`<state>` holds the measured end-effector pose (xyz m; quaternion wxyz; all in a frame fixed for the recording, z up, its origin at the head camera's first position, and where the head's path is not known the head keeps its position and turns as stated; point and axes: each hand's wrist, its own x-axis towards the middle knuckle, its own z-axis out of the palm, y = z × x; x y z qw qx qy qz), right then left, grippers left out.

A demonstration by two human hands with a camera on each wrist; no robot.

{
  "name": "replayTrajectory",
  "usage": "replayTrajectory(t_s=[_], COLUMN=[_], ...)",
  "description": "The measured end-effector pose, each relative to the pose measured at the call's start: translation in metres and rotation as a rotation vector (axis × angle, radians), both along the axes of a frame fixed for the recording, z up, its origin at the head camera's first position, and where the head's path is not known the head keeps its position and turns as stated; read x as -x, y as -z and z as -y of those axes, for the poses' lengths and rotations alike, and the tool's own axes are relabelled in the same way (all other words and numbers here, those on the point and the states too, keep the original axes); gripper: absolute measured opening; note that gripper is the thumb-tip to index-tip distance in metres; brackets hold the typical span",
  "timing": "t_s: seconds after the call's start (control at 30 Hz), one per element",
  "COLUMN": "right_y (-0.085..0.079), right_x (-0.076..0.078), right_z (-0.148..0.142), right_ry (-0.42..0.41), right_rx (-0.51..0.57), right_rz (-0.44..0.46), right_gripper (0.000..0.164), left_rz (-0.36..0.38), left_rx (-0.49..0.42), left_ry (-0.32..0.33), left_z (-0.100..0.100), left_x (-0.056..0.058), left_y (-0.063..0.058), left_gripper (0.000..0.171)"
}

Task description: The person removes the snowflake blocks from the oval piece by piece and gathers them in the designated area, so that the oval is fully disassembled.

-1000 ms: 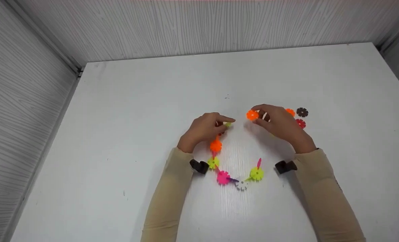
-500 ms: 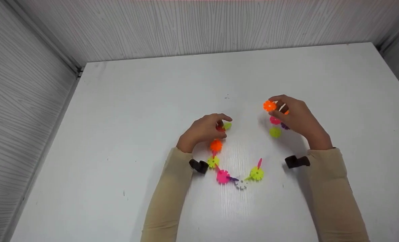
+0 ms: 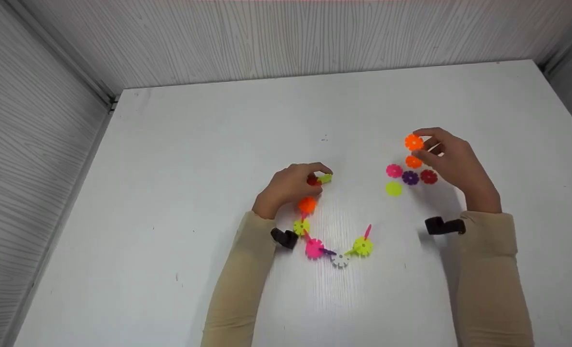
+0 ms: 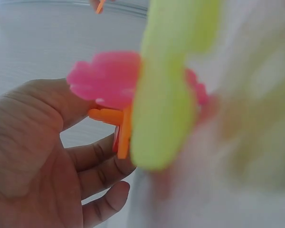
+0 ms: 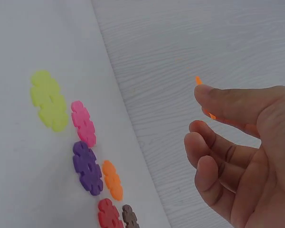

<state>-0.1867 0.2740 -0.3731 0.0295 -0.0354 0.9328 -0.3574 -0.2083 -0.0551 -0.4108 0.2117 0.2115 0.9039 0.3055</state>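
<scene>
My left hand grips the upper end of a curved chain of slotted snowflake discs, at the red disc. A yellow-green disc sticks out beyond its fingertips. Below the hand, the chain runs through an orange disc, a pink disc and a clear one, curving up to a yellow-green disc with a pink piece at its end. In the left wrist view, a blurred yellow-green disc covers part of the chain. My right hand pinches a single orange disc between thumb and forefinger, raised off the table.
Loose discs lie on the white table under and beside my right hand: orange, pink, purple, red and yellow-green. A brown disc shows in the right wrist view. Grey wood-grain panels border the table.
My right hand has moved right and away from my left hand, carrying the orange disc and uncovering several loose discs. The left thumb has shifted down from the yellow-green disc; the chain has slid slightly left.
</scene>
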Motion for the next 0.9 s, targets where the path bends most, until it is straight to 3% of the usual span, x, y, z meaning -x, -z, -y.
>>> replayTrajectory(t_s=[0.5,0.77,0.9], right_y=[0.009,0.016,0.021], right_x=[-0.002,-0.005,-0.007], right_z=[-0.037,-0.054,-0.064], right_ry=[0.064,0.122,0.127], right_rx=[0.03,0.003,-0.005], right_rz=[0.049,0.136,0.18], right_gripper=[0.045,0.054,0.059], left_rz=[-0.012,0.033,0.05], left_rx=[0.007,0.042,0.047], left_ry=[-0.026,-0.041,-0.04], left_z=[-0.001,-0.002,-0.001], left_x=[-0.001,0.0,0.0], left_y=[0.001,-0.001,0.0], left_gripper=[0.038,0.053,0.052])
